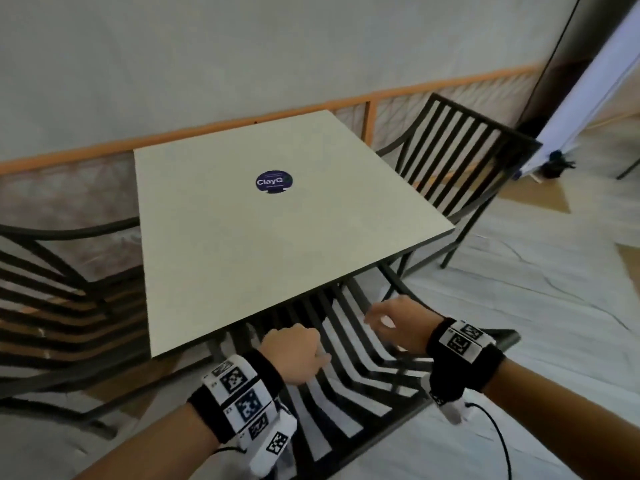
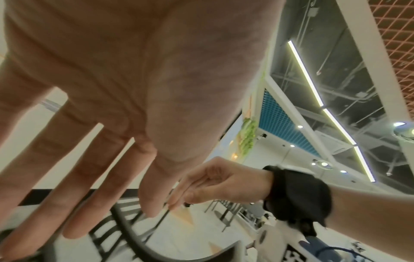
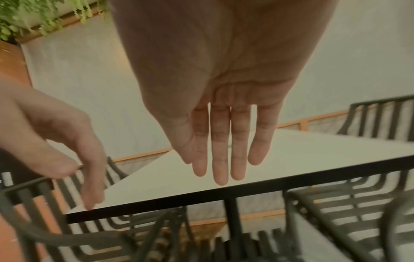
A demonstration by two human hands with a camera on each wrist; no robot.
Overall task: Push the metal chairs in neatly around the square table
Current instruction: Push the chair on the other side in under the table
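Hands: left (image 1: 294,351), right (image 1: 391,320) empty | above near chair (image 1: 349,386)

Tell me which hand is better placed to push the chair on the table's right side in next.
Probably the right hand. It is open, holds nothing, and hovers over the near chair nearer the right-side chair, which stands angled off the square table. The left hand, also free, sits farther away.

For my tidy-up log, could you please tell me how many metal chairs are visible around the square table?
3: near chair below both hands at the table's front edge, left chair at its left side, right chair at its right side. The far side may hide another.
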